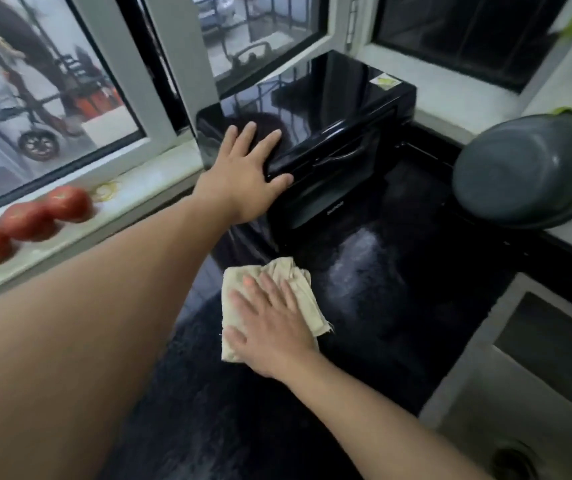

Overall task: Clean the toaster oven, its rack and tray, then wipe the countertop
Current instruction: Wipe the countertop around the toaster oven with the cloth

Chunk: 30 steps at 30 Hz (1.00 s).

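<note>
Glossy black toaster oven [312, 133] shut, left hand [246, 174] flat on top. Right hand [270, 327] flat, pressing beige cloth [274, 299] onto dark countertop [398, 289]; final wiping stage, likely.

Tomatoes [24, 221]: three red ones in a row on the pale window sill [132, 188].
Bowl [527, 171]: grey, tilted on the white ledge at right.
Sink [534, 386]: steel, lower right corner, drain visible.

The glossy black desk [398, 306] carries a black toaster oven [312, 109] at twelve o'clock, a beige cloth [298, 282] at its centre, and a grey bowl [520, 171] at two o'clock.
</note>
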### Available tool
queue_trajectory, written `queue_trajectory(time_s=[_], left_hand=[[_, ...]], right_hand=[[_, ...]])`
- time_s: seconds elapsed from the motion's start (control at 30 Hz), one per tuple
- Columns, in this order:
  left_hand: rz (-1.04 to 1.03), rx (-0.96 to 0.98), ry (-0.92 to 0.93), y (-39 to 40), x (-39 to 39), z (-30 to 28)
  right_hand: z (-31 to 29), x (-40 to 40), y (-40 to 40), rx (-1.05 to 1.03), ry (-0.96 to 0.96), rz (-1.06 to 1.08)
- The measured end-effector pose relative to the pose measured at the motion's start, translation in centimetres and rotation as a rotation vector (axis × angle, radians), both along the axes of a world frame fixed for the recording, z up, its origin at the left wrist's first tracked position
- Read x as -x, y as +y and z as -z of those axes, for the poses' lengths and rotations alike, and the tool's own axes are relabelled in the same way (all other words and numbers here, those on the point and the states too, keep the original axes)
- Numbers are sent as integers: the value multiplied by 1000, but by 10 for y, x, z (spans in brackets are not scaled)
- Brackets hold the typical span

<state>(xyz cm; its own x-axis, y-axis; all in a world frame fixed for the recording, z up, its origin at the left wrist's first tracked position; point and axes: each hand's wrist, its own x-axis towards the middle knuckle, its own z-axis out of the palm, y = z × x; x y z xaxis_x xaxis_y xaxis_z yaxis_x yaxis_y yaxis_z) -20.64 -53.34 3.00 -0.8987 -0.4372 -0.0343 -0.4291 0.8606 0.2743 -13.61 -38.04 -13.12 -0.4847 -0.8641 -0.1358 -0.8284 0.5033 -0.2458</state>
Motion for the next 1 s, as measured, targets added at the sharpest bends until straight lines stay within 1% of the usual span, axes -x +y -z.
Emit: queue_trajectory(time_s=[0.03, 0.07, 0.13, 0.17, 0.2, 0.23, 0.27, 0.33, 0.4, 0.43, 0.5, 0.53, 0.6, 0.63, 0.73, 0.8, 0.87, 0.93, 1.0], left_hand=[[-6, 4, 46, 3, -4, 6], [-14, 7, 130, 12, -4, 14], [-79, 4, 311, 30, -9, 29], [-126, -14, 366, 38, -8, 34], [-161, -18, 389, 45, -5, 37], [-180, 22, 391, 53, -1, 40], [-194, 105, 379, 60, 1, 43], [-154, 268, 367, 80, 0, 49], [-9, 324, 365, 120, -7, 66], [73, 318, 311, 145, -11, 78], [224, 213, 124, 197, -13, 103], [261, 153, 38, 215, -11, 114], [331, 79, -69, 245, -3, 129], [371, 68, -80, 262, 3, 133], [426, 30, -36, 294, 15, 136], [479, 11, -49, 316, 20, 137], [505, -8, -93, 332, 21, 139], [523, -31, -144, 346, 19, 144], [534, -5, -170, 354, 15, 150]], right_hand=[[1, 10, 23, -3, -20, 18], [0, 34, 50, -10, -21, 89], [6, 101, 95, -54, -5, 330], [8, 141, 116, -84, 15, 461], [7, 181, 134, -126, 28, 574], [5, 215, 148, -163, 27, 663], [3, 240, 153, -181, -1, 722], [3, 260, 150, -162, -63, 782], [3, 259, 142, -129, -68, 792], [2, 256, 143, -111, -47, 773], [1, 252, 170, -94, 1, 744], [1, 251, 188, -98, 9, 745], [3, 245, 235, -98, 46, 781], [6, 240, 266, -97, 63, 809], [13, 223, 331, -53, 80, 855], [15, 208, 374, -57, 164, 873], [18, 193, 415, -111, 249, 907], [18, 179, 456, -155, 275, 998], [15, 171, 489, -245, 285, 1086]])
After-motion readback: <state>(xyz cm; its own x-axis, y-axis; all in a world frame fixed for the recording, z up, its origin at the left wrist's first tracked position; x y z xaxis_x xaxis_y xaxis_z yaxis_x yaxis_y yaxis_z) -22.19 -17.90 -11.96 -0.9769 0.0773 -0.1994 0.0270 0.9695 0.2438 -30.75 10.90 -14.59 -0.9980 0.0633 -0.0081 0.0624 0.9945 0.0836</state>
